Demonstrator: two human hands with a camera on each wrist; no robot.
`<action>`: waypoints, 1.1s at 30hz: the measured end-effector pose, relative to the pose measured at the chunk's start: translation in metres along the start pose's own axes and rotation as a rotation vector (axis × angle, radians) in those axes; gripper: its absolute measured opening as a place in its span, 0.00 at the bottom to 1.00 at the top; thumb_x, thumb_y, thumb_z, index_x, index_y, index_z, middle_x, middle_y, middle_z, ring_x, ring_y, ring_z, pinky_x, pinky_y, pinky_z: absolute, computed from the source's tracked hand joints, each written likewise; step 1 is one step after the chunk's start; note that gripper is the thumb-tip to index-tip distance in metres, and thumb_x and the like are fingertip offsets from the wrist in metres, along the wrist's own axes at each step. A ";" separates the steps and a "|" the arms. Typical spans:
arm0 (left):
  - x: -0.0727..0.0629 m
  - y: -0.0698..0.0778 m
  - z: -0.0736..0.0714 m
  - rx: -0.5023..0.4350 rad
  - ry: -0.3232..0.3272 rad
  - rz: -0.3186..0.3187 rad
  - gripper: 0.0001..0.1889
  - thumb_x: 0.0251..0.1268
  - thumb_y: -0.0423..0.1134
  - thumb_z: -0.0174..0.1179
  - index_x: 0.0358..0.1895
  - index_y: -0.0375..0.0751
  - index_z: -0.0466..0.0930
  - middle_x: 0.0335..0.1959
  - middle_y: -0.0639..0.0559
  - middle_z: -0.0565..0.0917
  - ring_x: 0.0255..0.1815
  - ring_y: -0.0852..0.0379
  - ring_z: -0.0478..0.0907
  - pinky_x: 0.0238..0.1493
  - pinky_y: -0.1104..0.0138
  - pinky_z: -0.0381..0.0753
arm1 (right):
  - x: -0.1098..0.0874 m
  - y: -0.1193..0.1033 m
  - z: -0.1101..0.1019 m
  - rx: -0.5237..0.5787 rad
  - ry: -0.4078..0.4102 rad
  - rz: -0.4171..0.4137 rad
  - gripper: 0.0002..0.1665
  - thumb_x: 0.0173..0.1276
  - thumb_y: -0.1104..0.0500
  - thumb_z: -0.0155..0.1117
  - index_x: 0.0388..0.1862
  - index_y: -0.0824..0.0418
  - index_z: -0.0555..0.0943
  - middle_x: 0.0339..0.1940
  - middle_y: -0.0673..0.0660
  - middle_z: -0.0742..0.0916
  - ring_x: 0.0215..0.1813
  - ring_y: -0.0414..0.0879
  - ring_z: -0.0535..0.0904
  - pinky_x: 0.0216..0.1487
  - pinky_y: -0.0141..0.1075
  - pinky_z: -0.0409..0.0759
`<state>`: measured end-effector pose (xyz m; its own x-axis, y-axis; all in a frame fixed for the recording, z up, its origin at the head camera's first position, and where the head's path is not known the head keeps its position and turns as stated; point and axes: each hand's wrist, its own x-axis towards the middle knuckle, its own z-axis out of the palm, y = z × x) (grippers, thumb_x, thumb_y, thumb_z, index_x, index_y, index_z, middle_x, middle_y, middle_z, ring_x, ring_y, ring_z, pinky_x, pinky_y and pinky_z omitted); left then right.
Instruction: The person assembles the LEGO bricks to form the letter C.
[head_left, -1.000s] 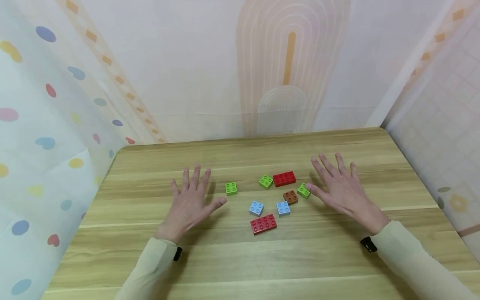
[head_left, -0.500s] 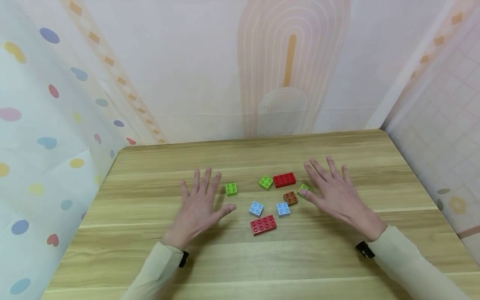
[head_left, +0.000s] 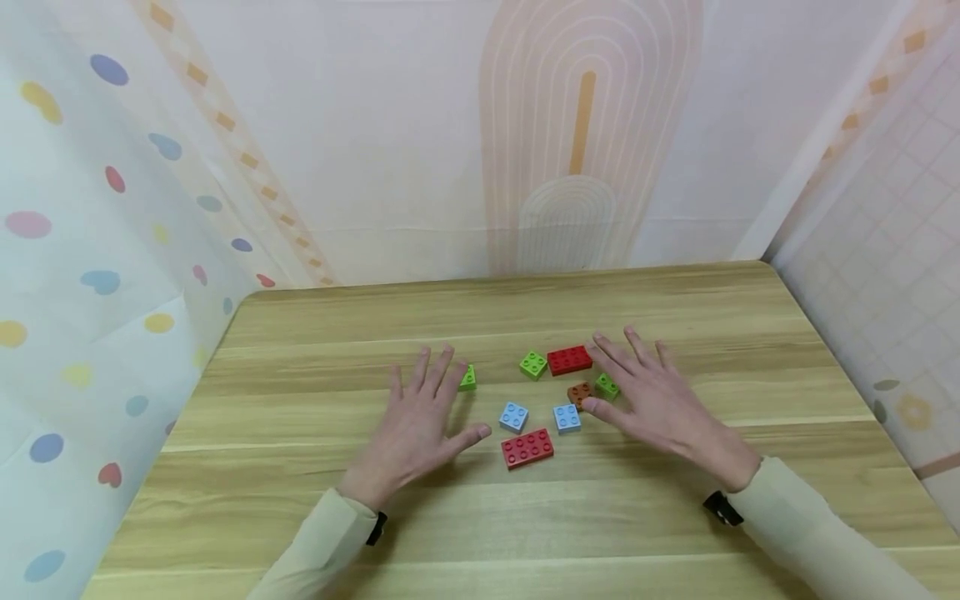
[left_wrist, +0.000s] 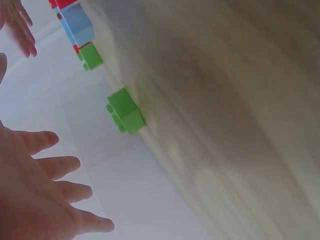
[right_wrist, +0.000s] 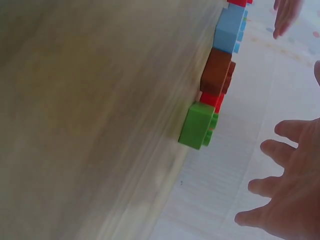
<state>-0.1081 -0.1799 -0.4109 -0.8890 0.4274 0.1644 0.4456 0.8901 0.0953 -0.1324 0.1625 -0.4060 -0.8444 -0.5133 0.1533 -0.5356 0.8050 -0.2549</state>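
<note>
My left hand, fingers spread, hovers above the table and partly covers the left green brick; the left wrist view shows a gap between that brick and the fingers. My right hand is spread too, over the right side of the group, holding nothing. Nearest to it are a green brick, a brown brick whose corner the thumb overlaps, and a long red brick. Between the hands lie two light blue bricks, another green brick and a second long red brick.
A wood-grain table carries the bricks. Behind it hangs a pale backdrop with an arch pattern. A spotted sheet borders the left side, and a grid-patterned one the right.
Both hands have moved inward toward the bricks, the left hand rightward and the right hand leftward. The left green brick is now partly covered. The bricks have stayed where they were.
</note>
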 end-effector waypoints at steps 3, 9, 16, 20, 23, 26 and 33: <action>-0.001 0.004 0.001 -0.018 0.002 0.023 0.49 0.61 0.77 0.40 0.75 0.43 0.56 0.77 0.42 0.50 0.77 0.38 0.41 0.69 0.35 0.39 | 0.000 -0.002 0.003 0.011 -0.010 -0.022 0.47 0.70 0.30 0.46 0.78 0.54 0.55 0.79 0.53 0.55 0.78 0.59 0.42 0.70 0.66 0.39; -0.001 0.012 0.002 -0.052 -0.041 0.064 0.49 0.59 0.77 0.44 0.75 0.45 0.57 0.77 0.45 0.51 0.77 0.42 0.42 0.69 0.37 0.44 | 0.000 -0.006 0.005 0.057 -0.037 -0.044 0.47 0.69 0.29 0.47 0.78 0.52 0.56 0.79 0.50 0.54 0.78 0.53 0.40 0.71 0.64 0.40; -0.001 0.020 0.008 -0.096 -0.058 0.128 0.44 0.59 0.71 0.54 0.72 0.46 0.63 0.74 0.44 0.62 0.74 0.40 0.53 0.68 0.37 0.51 | 0.002 -0.008 0.009 0.096 -0.076 -0.092 0.47 0.66 0.30 0.55 0.77 0.51 0.58 0.77 0.52 0.60 0.78 0.56 0.45 0.72 0.63 0.44; 0.000 0.025 0.010 -0.132 -0.072 0.151 0.42 0.61 0.70 0.52 0.72 0.45 0.64 0.72 0.45 0.64 0.74 0.41 0.55 0.69 0.39 0.51 | 0.004 -0.008 0.011 0.132 -0.101 -0.117 0.48 0.64 0.33 0.61 0.77 0.52 0.59 0.76 0.53 0.62 0.78 0.56 0.47 0.72 0.62 0.45; 0.001 0.028 0.011 -0.155 -0.086 0.164 0.43 0.61 0.71 0.52 0.71 0.44 0.65 0.71 0.46 0.66 0.73 0.44 0.58 0.70 0.43 0.53 | 0.005 -0.008 0.013 0.156 -0.111 -0.132 0.48 0.62 0.35 0.65 0.76 0.52 0.61 0.76 0.51 0.63 0.78 0.56 0.48 0.72 0.61 0.46; 0.001 0.031 0.013 -0.180 -0.106 0.163 0.43 0.59 0.71 0.54 0.70 0.45 0.67 0.69 0.48 0.69 0.70 0.48 0.63 0.69 0.49 0.59 | 0.007 -0.008 0.014 0.163 -0.112 -0.159 0.47 0.61 0.37 0.67 0.74 0.53 0.64 0.75 0.50 0.65 0.77 0.55 0.50 0.71 0.62 0.47; 0.002 0.037 0.014 -0.222 -0.153 0.146 0.38 0.56 0.66 0.62 0.64 0.46 0.72 0.63 0.49 0.72 0.62 0.52 0.71 0.62 0.56 0.72 | 0.012 -0.009 0.015 0.119 -0.129 -0.234 0.42 0.62 0.40 0.68 0.71 0.55 0.69 0.72 0.52 0.70 0.76 0.55 0.54 0.70 0.64 0.49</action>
<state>-0.0951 -0.1443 -0.4207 -0.8120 0.5820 0.0440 0.5668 0.7684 0.2971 -0.1371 0.1446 -0.4166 -0.6860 -0.7206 0.1004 -0.7048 0.6238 -0.3380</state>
